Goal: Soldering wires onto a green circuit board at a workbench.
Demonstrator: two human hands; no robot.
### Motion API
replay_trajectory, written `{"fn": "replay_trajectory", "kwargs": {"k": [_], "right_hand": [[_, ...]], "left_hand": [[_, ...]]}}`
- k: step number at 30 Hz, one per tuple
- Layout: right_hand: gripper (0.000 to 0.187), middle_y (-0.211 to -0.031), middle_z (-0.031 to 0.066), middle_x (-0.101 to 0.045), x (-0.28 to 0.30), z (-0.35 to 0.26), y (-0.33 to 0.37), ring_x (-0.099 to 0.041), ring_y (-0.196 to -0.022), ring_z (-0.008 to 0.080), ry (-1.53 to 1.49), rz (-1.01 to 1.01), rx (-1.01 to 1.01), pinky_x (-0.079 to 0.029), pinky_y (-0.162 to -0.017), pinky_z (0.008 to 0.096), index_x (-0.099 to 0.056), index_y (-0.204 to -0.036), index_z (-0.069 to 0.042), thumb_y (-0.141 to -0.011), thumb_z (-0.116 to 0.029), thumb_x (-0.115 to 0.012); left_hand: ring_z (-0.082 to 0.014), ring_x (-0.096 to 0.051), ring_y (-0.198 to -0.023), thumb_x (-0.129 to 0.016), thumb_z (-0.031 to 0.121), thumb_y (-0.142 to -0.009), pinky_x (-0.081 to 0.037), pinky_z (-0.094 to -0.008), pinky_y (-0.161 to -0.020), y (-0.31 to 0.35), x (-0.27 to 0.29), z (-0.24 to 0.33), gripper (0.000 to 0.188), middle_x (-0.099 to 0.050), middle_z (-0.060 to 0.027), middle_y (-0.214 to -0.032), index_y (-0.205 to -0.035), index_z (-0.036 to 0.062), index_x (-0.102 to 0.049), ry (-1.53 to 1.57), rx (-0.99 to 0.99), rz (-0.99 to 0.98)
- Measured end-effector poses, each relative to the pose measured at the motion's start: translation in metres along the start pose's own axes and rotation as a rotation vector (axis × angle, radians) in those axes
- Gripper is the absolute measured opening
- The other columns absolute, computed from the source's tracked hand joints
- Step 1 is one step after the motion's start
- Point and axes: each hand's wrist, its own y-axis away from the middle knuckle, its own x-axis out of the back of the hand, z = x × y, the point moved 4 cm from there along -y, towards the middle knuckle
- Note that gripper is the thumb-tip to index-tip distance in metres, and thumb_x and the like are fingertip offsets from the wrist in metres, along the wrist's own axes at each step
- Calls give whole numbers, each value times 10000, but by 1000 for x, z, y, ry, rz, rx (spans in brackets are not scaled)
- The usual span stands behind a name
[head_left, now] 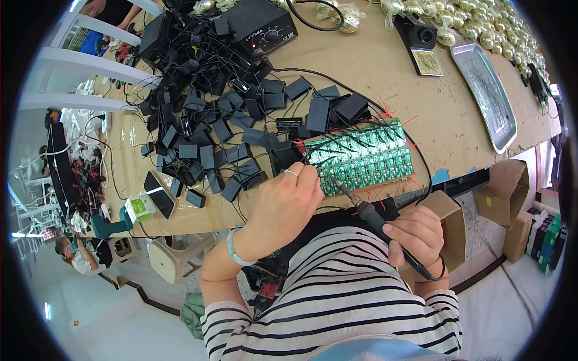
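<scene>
A panel of green circuit boards [367,161] lies near the table's front edge, with black wires along its far side and thin red wires sticking out around it. My right hand [416,236] is closed around the black handle of a soldering iron [374,218]. The iron's tip points at the panel's near left part. At the panel's left end, my left hand [288,197] is closed in a pinch close to the tip; what its fingertips hold is hidden. Beside it spreads a heap of small black plastic boxes [208,156] with black cables.
A black control box [265,30] with a knob stands behind the heap. A black iron stand [421,45] and a metal tray [481,96] lie at the right, below gold balls [481,24]. A phone [160,194] rests at the left edge. Cardboard boxes [503,192] stand below the table.
</scene>
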Motion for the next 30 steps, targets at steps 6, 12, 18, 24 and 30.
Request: {"fn": "replay_trajectory", "kwargs": {"k": [6, 12, 18, 24, 30], "right_hand": [[240, -827, 76, -685, 7, -2, 1, -632, -628, 215, 1, 29, -5, -536, -583, 332, -720, -969, 20, -740, -16, -660], [151, -738, 85, -664, 11, -5, 6, -629, -580, 233, 43, 94, -59, -529, -557, 361, -684, -932, -2, -871, -110, -599], [234, -809, 71, -680, 17, -7, 8, -647, -630, 221, 29, 80, -68, -538, -589, 337, -715, -970, 4, -747, -19, -649], [222, -805, 77, -681, 18, -9, 12, -643, -625, 225, 22, 96, -82, -535, -587, 341, -714, -967, 4, -759, -24, -641], [212, -791, 75, -682, 20, -11, 13, -644, -618, 227, 25, 107, -95, -537, -586, 347, -714, -964, 4, -772, -43, -639]], "left_hand": [[-284, -611, -608, -740, 22, -832, -493, -375, -562, 1, 0, 0, 156, -610, -83, -812, -904, 45, -603, -14, 27, -5], [-290, -611, -607, -741, 32, -842, -484, -373, -556, -5, 4, 0, 136, -618, -80, -798, -892, 48, -615, -7, 45, -23], [-241, -619, -598, -749, 52, -864, -478, -350, -548, -4, 10, -5, 104, -606, -57, -776, -883, 46, -647, 30, 58, -29], [-215, -617, -702, -762, 33, -869, -497, -314, -645, 17, 6, -10, 118, -605, -87, -930, -969, 27, -699, 133, 120, 113], [-262, -600, -965, -778, -18, -825, -504, -357, -831, 48, -4, 6, 318, -629, -100, -1126, -1136, 44, -751, -12, 23, 308]]}}
